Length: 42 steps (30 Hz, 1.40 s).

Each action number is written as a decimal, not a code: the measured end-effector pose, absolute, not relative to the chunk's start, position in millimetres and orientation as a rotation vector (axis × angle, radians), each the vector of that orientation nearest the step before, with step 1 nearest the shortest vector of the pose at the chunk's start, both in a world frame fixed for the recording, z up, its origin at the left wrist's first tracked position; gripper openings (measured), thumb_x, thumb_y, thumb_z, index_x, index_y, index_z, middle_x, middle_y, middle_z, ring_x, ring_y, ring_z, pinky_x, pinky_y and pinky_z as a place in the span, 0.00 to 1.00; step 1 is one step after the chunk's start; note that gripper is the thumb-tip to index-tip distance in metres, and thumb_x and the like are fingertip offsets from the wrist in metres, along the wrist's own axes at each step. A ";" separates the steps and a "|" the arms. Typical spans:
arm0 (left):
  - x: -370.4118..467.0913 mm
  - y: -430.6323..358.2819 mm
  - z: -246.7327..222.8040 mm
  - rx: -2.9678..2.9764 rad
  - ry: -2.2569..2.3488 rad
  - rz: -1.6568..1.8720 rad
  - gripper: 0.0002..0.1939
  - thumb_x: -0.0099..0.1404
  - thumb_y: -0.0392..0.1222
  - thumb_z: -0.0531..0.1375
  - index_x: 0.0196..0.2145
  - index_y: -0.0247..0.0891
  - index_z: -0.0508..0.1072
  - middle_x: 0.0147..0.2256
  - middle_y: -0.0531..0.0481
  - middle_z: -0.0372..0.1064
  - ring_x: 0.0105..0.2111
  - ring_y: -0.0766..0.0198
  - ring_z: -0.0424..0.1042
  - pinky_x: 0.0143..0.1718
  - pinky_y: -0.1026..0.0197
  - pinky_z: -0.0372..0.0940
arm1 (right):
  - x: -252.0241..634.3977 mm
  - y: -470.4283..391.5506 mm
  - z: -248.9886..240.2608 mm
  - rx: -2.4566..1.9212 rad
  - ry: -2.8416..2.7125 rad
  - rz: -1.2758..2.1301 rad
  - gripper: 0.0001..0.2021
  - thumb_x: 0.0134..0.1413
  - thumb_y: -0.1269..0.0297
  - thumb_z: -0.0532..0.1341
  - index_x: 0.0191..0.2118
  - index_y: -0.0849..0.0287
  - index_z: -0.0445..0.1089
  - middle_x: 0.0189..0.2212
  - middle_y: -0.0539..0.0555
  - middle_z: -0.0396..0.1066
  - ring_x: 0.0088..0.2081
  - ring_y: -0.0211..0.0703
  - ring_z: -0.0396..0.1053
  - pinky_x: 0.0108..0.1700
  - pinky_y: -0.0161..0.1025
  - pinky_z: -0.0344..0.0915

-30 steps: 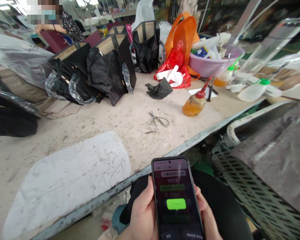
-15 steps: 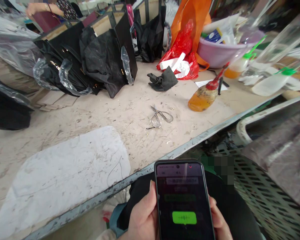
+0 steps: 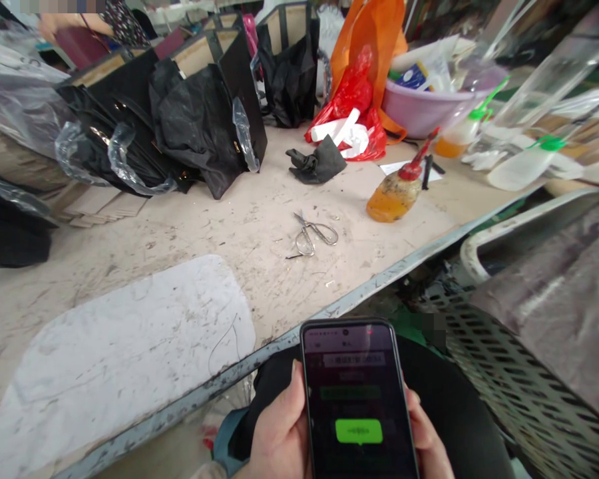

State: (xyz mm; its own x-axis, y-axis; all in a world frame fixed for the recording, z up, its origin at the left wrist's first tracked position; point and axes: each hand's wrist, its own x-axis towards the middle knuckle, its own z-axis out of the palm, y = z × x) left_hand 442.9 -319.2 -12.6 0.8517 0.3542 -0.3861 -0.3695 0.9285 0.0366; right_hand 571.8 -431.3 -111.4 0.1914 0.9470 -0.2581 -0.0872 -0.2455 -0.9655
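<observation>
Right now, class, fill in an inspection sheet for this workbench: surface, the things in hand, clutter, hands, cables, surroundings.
Surface: worn beige table, scuffed, with a white mat near the front edge.
Things in hand: phone, screen lit, showing a green bubble.
Clutter: scissors, amber glue bottle lying on its side, black cloth scrap, black bags, red plastic bag, purple basin.
Hands: left hand and right hand both grip the phone's sides.
Cables: nothing seen.
Surroundings: perforated crate at right; another person at the far end.
</observation>
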 end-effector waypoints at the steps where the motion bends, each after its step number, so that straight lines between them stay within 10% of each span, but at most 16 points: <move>1: 442.4 -319.1 -12.9 -0.042 0.400 0.374 0.34 0.65 0.62 0.47 0.50 0.32 0.75 0.49 0.35 0.72 0.54 0.40 0.65 0.57 0.41 0.54 | 571.6 -430.9 -110.1 -1.449 -0.831 1.305 0.28 0.67 0.48 0.36 0.53 0.49 0.69 0.18 0.51 0.70 0.24 0.48 0.74 0.31 0.41 0.76; 13: 442.6 -318.4 -13.9 -0.049 0.400 0.368 0.33 0.64 0.62 0.47 0.50 0.34 0.75 0.48 0.36 0.73 0.55 0.41 0.65 0.57 0.42 0.53 | 577.0 -442.3 -124.5 -1.472 -0.764 1.362 0.25 0.66 0.47 0.42 0.57 0.47 0.66 0.21 0.52 0.71 0.29 0.51 0.74 0.35 0.43 0.76; 24: 442.9 -318.6 -16.5 -0.057 0.387 0.361 0.35 0.64 0.63 0.47 0.51 0.31 0.74 0.50 0.35 0.72 0.55 0.40 0.65 0.57 0.42 0.53 | 574.3 -423.3 -95.9 -1.365 -0.610 1.296 0.23 0.67 0.52 0.47 0.31 0.52 0.76 0.16 0.50 0.65 0.18 0.42 0.67 0.26 0.37 0.72; 42: 443.7 -317.6 -16.0 -0.022 0.368 0.362 0.36 0.64 0.63 0.46 0.51 0.29 0.73 0.50 0.33 0.71 0.55 0.40 0.65 0.58 0.42 0.51 | 581.8 -425.2 -109.1 -1.338 -0.645 1.163 0.15 0.62 0.55 0.56 0.28 0.53 0.74 0.15 0.49 0.63 0.20 0.42 0.66 0.26 0.36 0.69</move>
